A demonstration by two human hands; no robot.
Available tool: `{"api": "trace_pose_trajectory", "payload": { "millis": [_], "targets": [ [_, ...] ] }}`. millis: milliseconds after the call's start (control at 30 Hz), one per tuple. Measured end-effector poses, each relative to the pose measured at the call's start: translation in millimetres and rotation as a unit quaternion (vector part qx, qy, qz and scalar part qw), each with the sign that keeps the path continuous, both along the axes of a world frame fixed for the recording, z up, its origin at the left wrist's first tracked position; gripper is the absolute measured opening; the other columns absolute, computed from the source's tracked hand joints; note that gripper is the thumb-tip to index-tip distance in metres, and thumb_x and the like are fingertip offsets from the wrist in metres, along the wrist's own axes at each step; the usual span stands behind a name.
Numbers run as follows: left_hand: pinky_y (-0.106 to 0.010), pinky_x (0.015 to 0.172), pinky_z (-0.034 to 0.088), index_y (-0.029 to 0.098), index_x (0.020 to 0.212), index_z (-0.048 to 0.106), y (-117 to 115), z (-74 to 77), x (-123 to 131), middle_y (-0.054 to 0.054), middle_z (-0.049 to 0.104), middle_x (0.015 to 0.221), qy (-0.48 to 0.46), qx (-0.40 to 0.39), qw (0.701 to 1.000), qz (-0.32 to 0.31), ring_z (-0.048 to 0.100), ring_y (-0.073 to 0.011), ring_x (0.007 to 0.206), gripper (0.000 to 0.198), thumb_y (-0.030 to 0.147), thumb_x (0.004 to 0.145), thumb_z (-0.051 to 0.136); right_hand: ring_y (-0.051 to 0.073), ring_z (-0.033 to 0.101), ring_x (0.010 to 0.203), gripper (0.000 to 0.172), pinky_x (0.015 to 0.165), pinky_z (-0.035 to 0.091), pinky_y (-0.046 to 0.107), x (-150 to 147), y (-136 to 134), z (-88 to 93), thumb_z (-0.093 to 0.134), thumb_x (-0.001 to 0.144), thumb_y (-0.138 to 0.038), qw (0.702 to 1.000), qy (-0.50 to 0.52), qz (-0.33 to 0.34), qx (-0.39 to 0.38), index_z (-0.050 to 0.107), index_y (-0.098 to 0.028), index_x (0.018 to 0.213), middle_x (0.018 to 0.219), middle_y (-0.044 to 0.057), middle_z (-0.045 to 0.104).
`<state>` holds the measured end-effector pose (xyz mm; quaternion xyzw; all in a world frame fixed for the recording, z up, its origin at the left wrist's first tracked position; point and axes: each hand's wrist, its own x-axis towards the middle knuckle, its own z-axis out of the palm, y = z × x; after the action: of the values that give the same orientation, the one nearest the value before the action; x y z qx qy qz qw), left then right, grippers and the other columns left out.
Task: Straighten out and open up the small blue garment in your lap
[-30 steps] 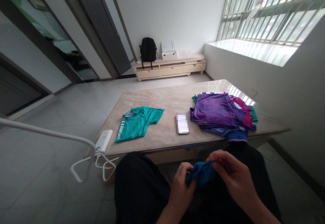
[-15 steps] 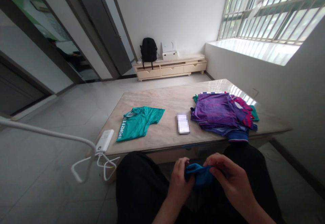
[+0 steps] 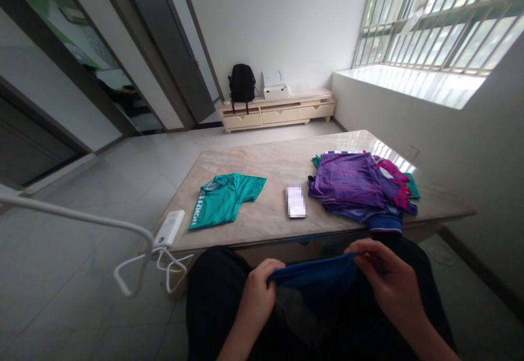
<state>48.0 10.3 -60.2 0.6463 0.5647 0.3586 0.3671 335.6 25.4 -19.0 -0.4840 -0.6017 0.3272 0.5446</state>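
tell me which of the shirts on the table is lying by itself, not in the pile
The green shirt, lying alone on the table, left of the phone. The purple and striped ones are heaped in the pile to the right.

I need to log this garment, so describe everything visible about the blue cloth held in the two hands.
The blue cloth is a soft, smooth-looking fabric in bright blue, stretched sideways above the person's lap, below the near edge of the table. The left hand pinches one end and the right hand the other, so its upper edge runs taut between them. The rest sags in darker folds below. Its full shape cannot be told.
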Motion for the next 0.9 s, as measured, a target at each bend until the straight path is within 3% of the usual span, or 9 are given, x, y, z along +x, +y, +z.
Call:
{"api": "trace_pose_trajectory", "payload": {
  "millis": [100, 200, 300, 467, 600, 733, 900],
  "targets": [
    [-0.035, 0.098, 0.05, 0.021, 0.093, 0.076, 0, 22.0, -16, -0.007, 0.075, 0.104, 0.046, 0.008, 0.999, -0.013, 0.069, -0.0228, 0.104, 0.04, 0.003, 0.076, 0.045, 0.015, 0.074, 0.087, 0.006, 0.079, 0.059, 0.018, 7, 6, -1.3, 0.072, 0.092, -0.03, 1.0, 0.005, -0.028, -0.005, 0.073, -0.026, 0.097, 0.095, 0.001, 0.077],
    [-0.033, 0.088, 0.051, 0.021, 0.087, 0.072, 1, 35.0, -25, -0.006, 0.07, 0.102, 0.092, 0.046, 0.994, 0.021, 0.068, -0.0221, 0.098, 0.029, 0.006, 0.079, 0.048, 0.016, 0.074, 0.088, 0.008, 0.081, 0.06, 0.018, 9, 7, -1.3, 0.073, 0.091, -0.032, 0.999, 0.016, -0.038, -0.009, 0.073, -0.026, 0.096, 0.094, 0.001, 0.078],
    [-0.029, 0.076, 0.051, 0.021, 0.085, 0.067, 4, 38.7, -29, -0.004, 0.066, 0.096, 0.099, 0.075, 0.991, 0.054, 0.066, -0.0201, 0.089, 0.021, 0.009, 0.079, 0.052, 0.016, 0.074, 0.088, 0.008, 0.081, 0.06, 0.019, 7, 3, 0.4, 0.072, 0.092, -0.032, 0.999, 0.023, -0.019, -0.012, 0.073, -0.026, 0.097, 0.095, 0.001, 0.077],
    [-0.027, 0.069, 0.052, 0.022, 0.082, 0.061, 8, 34.7, -29, -0.001, 0.062, 0.085, 0.089, 0.091, 0.988, 0.087, 0.064, -0.0187, 0.077, 0.013, 0.011, 0.077, 0.055, 0.016, 0.074, 0.087, 0.007, 0.081, 0.06, 0.02, 2, -6, 4.3, 0.071, 0.093, -0.031, 0.999, 0.019, 0.024, -0.014, 0.072, -0.027, 0.098, 0.095, 0.001, 0.077],
    [-0.031, 0.077, 0.053, 0.023, 0.085, 0.06, 10, 35.0, -29, -0.004, 0.062, 0.094, 0.113, 0.124, 0.979, 0.118, 0.064, -0.0218, 0.088, 0.019, 0.007, 0.077, 0.051, 0.019, 0.075, 0.088, 0.007, 0.081, 0.061, 0.023, 5, -10, 9.7, 0.071, 0.093, -0.031, 1.0, -0.016, 0.019, -0.007, 0.073, -0.026, 0.098, 0.095, 0.002, 0.077],
    [-0.035, 0.089, 0.05, 0.023, 0.084, 0.06, 11, 49.2, -29, -0.004, 0.062, 0.099, 0.145, 0.137, 0.975, 0.095, 0.063, -0.0232, 0.098, 0.025, 0.003, 0.075, 0.048, 0.021, 0.075, 0.086, 0.008, 0.08, 0.063, 0.026, 6, -12, 14.1, 0.072, 0.091, -0.031, 0.999, -0.033, 0.007, 0.009, 0.074, -0.025, 0.096, 0.094, 0.004, 0.078],
    [-0.028, 0.072, 0.045, 0.021, 0.078, 0.061, 21, 68.9, -35, 0.0, 0.06, 0.083, 0.149, 0.064, 0.985, 0.059, 0.059, -0.0181, 0.077, 0.02, 0.004, 0.074, 0.052, 0.02, 0.077, 0.083, 0.007, 0.077, 0.064, 0.024, 2, -11, 11.4, 0.073, 0.09, -0.03, 1.0, -0.014, 0.002, 0.007, 0.074, -0.026, 0.096, 0.092, 0.003, 0.078]
  ]
}}
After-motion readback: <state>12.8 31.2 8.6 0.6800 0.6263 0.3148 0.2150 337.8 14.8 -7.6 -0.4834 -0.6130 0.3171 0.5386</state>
